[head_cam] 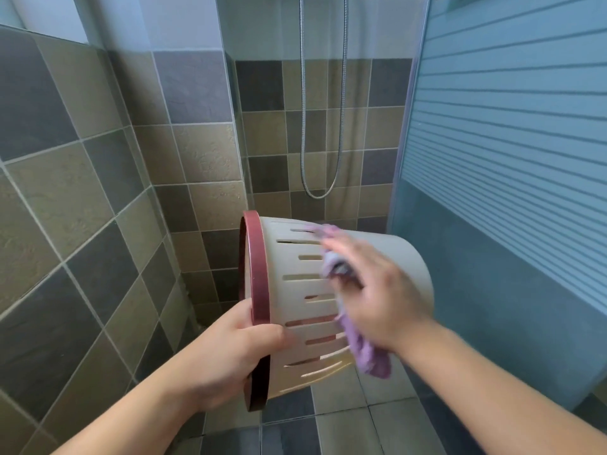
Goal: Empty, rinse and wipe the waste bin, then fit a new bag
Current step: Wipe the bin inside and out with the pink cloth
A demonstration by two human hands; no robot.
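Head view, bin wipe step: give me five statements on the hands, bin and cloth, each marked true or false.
1. The left hand grips the waste bin at its dark red rim. True.
2. The bin stands upright on the floor. False: it is held in the air on its side, opening toward the left.
3. The right hand presses a purple cloth against the bin's slotted outer wall. True.
4. A new bag is already fitted in the bin. False: no bag shows at the rim or through the slots.
5. Water is running from the shower hose. False: the hose hangs in a loop behind the glass and no water is visible.
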